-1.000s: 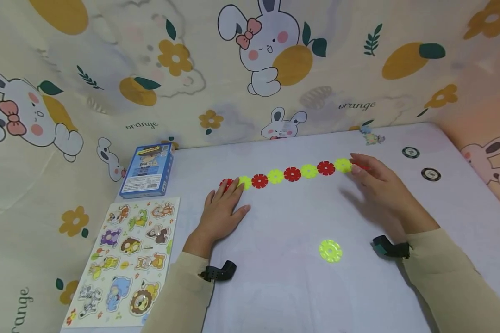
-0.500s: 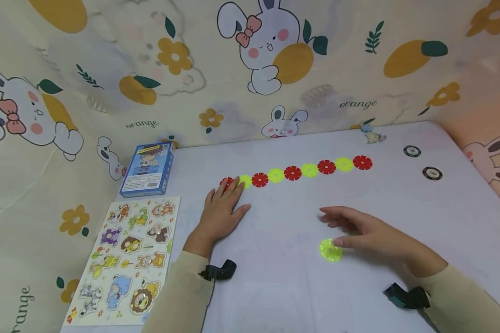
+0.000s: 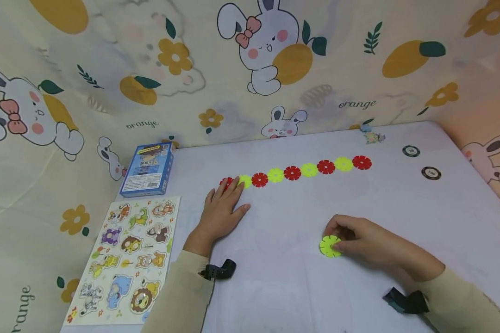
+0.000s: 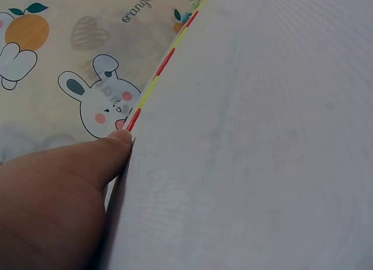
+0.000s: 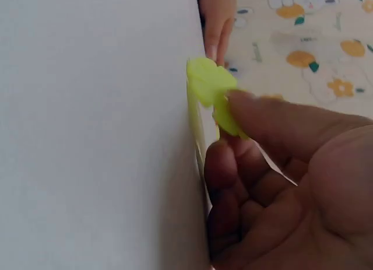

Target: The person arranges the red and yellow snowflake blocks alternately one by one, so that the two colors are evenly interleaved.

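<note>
In the head view, my right hand (image 3: 371,243) pinches a yellow-green notched plastic disc (image 3: 329,246) between thumb and fingers, low over the front right of the table. The right wrist view shows the thumb on the face of this disc (image 5: 207,83), with another yellow-green edge (image 5: 193,115) just beside it against the tabletop. Across the back runs a slightly slanting row of similar discs, red (image 3: 292,173) and yellow-green (image 3: 309,170) by turns. My left hand (image 3: 221,215) lies flat with its fingertips on the row's left end, partly covering a red disc (image 3: 226,183) and a yellow-green one (image 3: 244,181).
At the left lies an animal sticker board (image 3: 129,259), with a blue box (image 3: 147,170) behind it. Two black-and-white round chips (image 3: 431,173) are at the right. A small colourful figure (image 3: 374,137) lies near the back edge, before a patterned cloth wall (image 3: 233,106).
My right hand has left the row's right end, uncovering the red disc there. It has come forward and taken hold of the loose yellow-green disc. The left hand has stayed put.
</note>
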`<act>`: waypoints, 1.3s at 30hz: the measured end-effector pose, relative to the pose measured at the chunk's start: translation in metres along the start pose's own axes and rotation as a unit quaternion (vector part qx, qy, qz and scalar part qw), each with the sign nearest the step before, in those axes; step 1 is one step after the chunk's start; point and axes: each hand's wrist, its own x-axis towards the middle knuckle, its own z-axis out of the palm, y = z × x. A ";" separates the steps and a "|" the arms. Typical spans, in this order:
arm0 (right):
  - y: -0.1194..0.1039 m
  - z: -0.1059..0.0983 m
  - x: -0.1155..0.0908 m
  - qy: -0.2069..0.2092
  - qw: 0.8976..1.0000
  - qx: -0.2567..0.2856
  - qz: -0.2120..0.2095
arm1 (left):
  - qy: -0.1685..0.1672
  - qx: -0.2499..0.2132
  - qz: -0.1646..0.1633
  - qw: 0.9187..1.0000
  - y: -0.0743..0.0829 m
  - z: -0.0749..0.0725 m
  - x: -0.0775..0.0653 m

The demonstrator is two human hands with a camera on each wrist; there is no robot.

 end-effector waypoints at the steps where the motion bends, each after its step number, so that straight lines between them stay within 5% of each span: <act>1: 0.001 -0.002 0.001 0.010 1.000 0.012 0.004 | 0.000 -0.001 0.000 1.000 0.000 0.000 0.000; 9: 0.028 -0.036 0.019 0.130 0.985 0.103 0.057 | -0.001 -0.003 -0.001 1.000 0.000 0.000 0.000; 15: 0.056 -0.070 0.025 0.238 0.945 0.187 0.125 | 0.000 -0.003 -0.002 1.000 -0.001 0.000 0.000; 21: 0.080 -0.103 0.025 0.339 0.904 0.203 0.166 | 0.001 0.000 -0.001 1.000 -0.001 0.000 0.001; 27: 0.086 -0.111 0.031 0.377 0.887 0.206 0.170 | -0.002 0.003 -0.002 1.000 -0.002 0.000 0.001; 30: 0.085 -0.108 0.032 0.373 0.906 0.111 0.166 | -0.003 0.003 -0.005 1.000 -0.002 -0.001 0.000; 33: 0.084 -0.104 0.034 0.323 0.929 -0.080 0.160 | -0.003 0.003 -0.005 1.000 -0.001 -0.001 0.000; 36: 0.085 -0.101 0.036 0.269 0.926 -0.226 0.141 | -0.003 0.004 -0.003 1.000 -0.002 0.000 0.001; 39: 0.087 -0.100 0.038 0.238 0.927 -0.252 0.146 | -0.002 0.002 -0.003 1.000 -0.001 0.000 0.001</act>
